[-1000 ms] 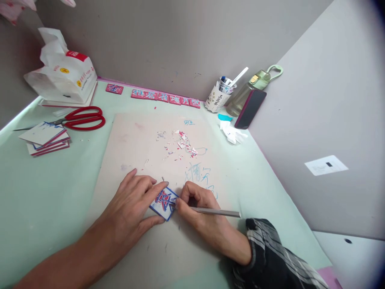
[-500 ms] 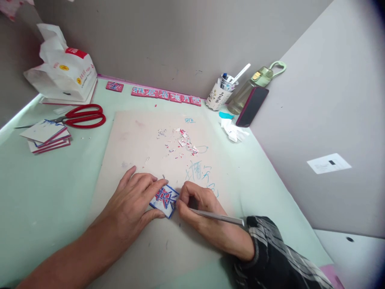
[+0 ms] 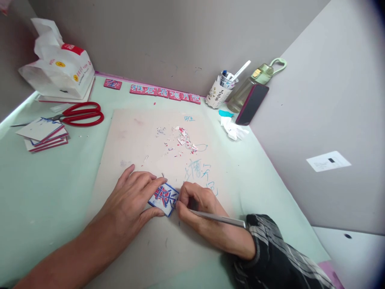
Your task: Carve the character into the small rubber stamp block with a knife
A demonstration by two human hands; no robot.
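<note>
A small white card (image 3: 165, 208) with a blue border and a blue-and-red character lies on the beige board (image 3: 120, 136). My left hand (image 3: 132, 196) grips its left side, fingers along the upper edge and thumb at the lower edge. In my right hand (image 3: 198, 206) is a slim silver craft knife (image 3: 222, 218), pinched near its front end, with the handle slanting back over the wrist. Its tip is mostly hidden by my fingers at the card's right edge. Red and white scraps (image 3: 182, 138) lie on the board beyond my hands.
At the left are red-handled scissors (image 3: 82, 114), stacked cards (image 3: 45, 134) and a white paper bag (image 3: 60, 72). Red character tiles (image 3: 164, 93) line the back wall. A pen cup (image 3: 218, 92), green bottle (image 3: 246, 94), phone (image 3: 252, 105) and crumpled tissue (image 3: 233, 128) stand or lie at the right.
The whole view has shifted slightly. My hands keep nearly the same hold on the card and the craft knife, with only a very small movement at the card.
</note>
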